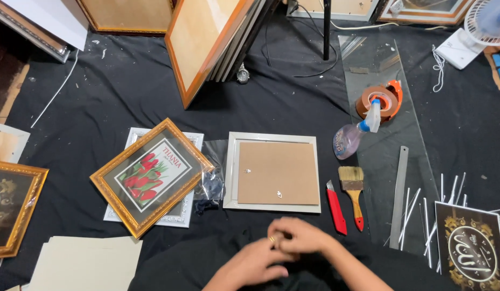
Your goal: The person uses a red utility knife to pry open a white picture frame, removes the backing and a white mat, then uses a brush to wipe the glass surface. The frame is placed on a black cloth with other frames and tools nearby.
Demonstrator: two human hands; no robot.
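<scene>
My left hand (258, 261) and my right hand (302, 236) meet at the bottom centre, fingers closed against each other over black cloth. A gold ring (271, 238) shows on a finger where they touch; no other object shows between them. Just beyond them a white picture frame (231, 172) lies face down, with a brown backing board (277, 172) set in it. A red utility knife (336, 205) and a wooden paintbrush (353, 188) lie to the right of the frame.
A gold frame with a tulip picture (153, 175) lies on a white ornate frame (181, 216), crumpled plastic (212, 180) beside it. A spray bottle (348, 139), tape dispenser (382, 99), metal ruler (399, 199) and glass sheet (376, 64) are on the right. Frames (207, 48) lean at the back.
</scene>
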